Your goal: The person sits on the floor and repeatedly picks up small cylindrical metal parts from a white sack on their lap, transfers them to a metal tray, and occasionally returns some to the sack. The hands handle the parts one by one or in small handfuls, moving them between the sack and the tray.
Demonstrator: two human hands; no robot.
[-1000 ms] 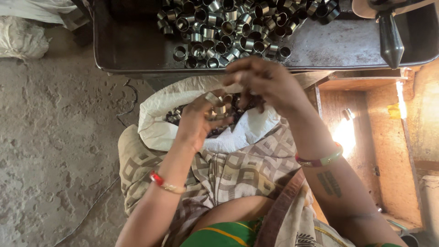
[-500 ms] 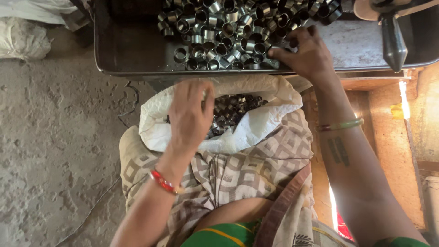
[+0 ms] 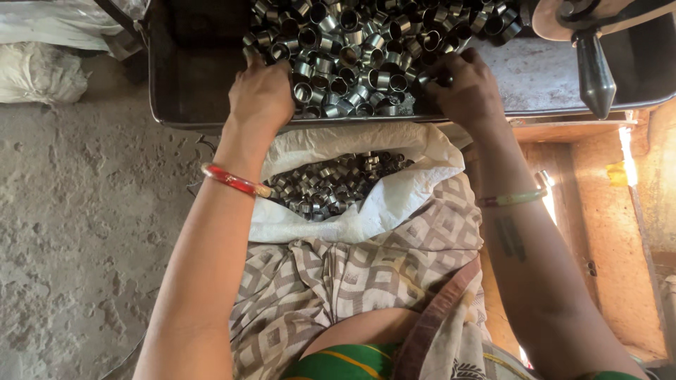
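Both hands reach into the metal tray (image 3: 190, 105), the left hand (image 3: 262, 91) and right hand (image 3: 466, 88) curled on steel rings (image 3: 359, 49), above a white sack (image 3: 394, 204) of rings on the lap.

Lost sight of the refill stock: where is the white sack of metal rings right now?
In the head view the white sack lies open on the person's lap, centre frame, just below the metal tray, between the left hand and right hand.

Metal rings (image 3: 366, 49) in tray (image 3: 190, 91), sack (image 3: 394, 204) on lap below.
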